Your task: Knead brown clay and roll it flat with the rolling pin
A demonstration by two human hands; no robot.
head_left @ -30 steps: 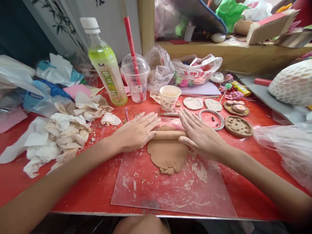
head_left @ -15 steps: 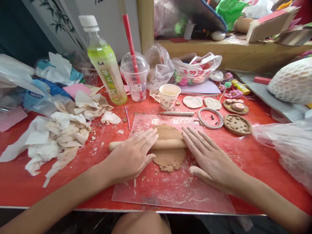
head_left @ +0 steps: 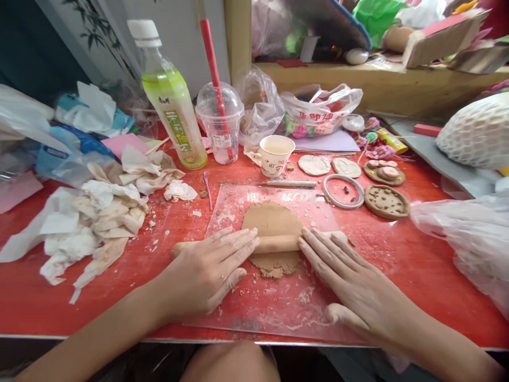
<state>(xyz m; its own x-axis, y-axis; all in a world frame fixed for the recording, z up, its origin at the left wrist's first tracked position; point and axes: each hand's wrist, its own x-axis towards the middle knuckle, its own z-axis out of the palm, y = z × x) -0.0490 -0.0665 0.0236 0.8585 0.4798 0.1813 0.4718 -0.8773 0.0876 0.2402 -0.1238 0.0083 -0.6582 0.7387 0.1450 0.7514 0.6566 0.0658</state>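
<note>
A wooden rolling pin (head_left: 278,244) lies crosswise over a flat slab of brown clay (head_left: 274,218) with a ragged near edge. My left hand (head_left: 210,265) rests on the pin's left part, palm down with fingers stretched out. On the right part lies my right hand (head_left: 342,270), its fingers also straight and its thumb held apart. Both hands press from above without wrapping round the pin. Beneath the clay is a clear plastic sheet (head_left: 262,318), dusted with crumbs and smears of clay.
Crumpled tissues (head_left: 111,212) heap at the left. Behind the sheet stand a green drink bottle (head_left: 173,111), a plastic cup with a red straw (head_left: 220,122) and a paper cup (head_left: 276,156). A ring (head_left: 326,197) and round clay pieces (head_left: 385,201) lie at the right, near a plastic bag (head_left: 465,233).
The rolling pin has rolled a little toward me, with both hands moving back along with it. More of the clay's far part now shows.
</note>
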